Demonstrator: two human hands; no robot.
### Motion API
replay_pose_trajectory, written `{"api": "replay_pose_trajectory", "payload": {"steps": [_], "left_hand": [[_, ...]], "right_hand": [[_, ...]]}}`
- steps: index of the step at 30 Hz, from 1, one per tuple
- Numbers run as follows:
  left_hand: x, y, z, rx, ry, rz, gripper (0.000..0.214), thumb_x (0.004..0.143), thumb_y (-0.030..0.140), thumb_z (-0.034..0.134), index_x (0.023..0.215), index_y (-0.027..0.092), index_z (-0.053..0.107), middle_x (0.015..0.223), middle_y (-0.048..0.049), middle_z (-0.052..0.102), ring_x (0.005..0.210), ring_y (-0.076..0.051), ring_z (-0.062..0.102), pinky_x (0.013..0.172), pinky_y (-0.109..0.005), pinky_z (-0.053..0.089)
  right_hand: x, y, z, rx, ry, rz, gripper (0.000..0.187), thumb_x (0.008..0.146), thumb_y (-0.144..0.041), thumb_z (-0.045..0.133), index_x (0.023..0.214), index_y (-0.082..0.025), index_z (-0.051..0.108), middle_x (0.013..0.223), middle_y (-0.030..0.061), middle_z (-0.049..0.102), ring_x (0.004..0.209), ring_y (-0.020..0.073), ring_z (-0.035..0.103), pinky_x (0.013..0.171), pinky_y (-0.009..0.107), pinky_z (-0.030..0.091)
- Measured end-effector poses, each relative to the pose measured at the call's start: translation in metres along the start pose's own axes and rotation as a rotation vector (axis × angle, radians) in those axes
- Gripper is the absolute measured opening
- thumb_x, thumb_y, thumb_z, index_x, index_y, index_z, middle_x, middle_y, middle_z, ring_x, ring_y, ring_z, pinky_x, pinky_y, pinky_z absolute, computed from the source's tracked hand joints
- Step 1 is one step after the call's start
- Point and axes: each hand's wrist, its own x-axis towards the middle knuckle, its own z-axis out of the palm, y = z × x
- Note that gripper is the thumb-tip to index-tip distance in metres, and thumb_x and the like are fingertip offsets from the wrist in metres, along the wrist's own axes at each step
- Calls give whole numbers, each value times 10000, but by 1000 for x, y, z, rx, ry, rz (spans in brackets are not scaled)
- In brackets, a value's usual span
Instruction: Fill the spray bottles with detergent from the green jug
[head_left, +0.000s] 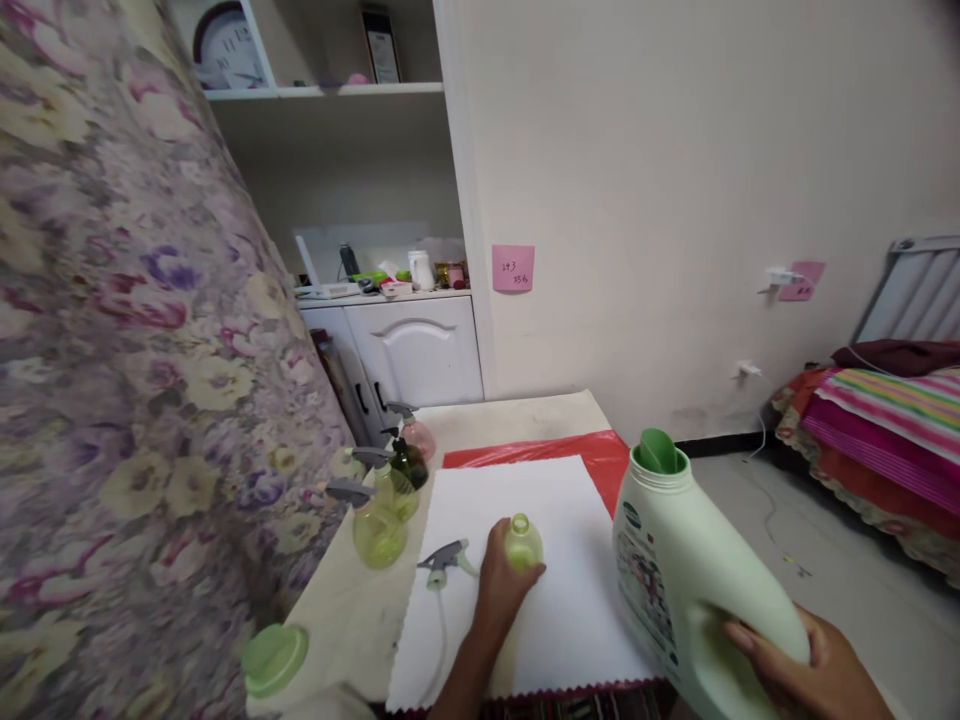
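Observation:
My left hand (504, 578) is wrapped around a small yellow-green spray bottle (522, 545) standing on a white sheet (570, 620). Its neck is uncovered, and some liquid seems to lie inside. In my right hand (814, 660) is the handle of a large pale green detergent jug (679, 560). The jug is uncapped, tilts slightly to the left and shows a green pouring spout in its mouth. Left of my left hand lies a grey spray trigger head (447, 562) with its thin tube on the sheet.
Several spray bottles (379, 535) with trigger heads and a dark pump bottle (407, 458) line the table's left side. A green-capped container (276, 660) stands at the near left. Red plastic (600, 455) shows under the sheet. A flowered curtain (150, 350) hangs left; a bed (885, 430) is right.

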Motion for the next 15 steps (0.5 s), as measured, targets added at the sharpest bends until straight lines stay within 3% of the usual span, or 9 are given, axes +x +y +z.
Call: {"api": "replay_pose_trajectory", "payload": {"steps": [5,9,12,15], "left_hand": [[2,-14,-16,-30,-76,-1,789,534,179,755,1259,177,444,1330,-146,538,1256,-324,481,1069,-436,359],[6,-15,-24,-61,-107,38,897,517,187,791,1333,178,418,1425,-151,455,1333,-323,398,1122,-435,297],[13,-10,-35,-99,-93,117,716,654,234,717,1323,201,464,1416,-115,482,1327,-287,415,1124,-439,293],[21,-4,-44,-154,-101,153,491,763,277,628,1247,228,559,1360,-81,555,1300,-258,458,1112,-431,317]], "right_hand": [[5,-15,13,-28,-64,-80,474,631,-643,635,636,-172,586,384,-41,464,350,112,395,387,240,337],[10,-36,23,-16,-218,-56,545,588,-699,626,702,-167,607,424,-43,470,339,88,342,352,224,307],[14,-55,25,-50,-348,-44,612,569,-727,620,772,-150,639,534,-3,565,380,91,382,342,207,293],[16,-76,25,-101,-444,-43,594,592,-717,624,747,-145,655,514,-10,549,375,83,372,357,206,302]]}}
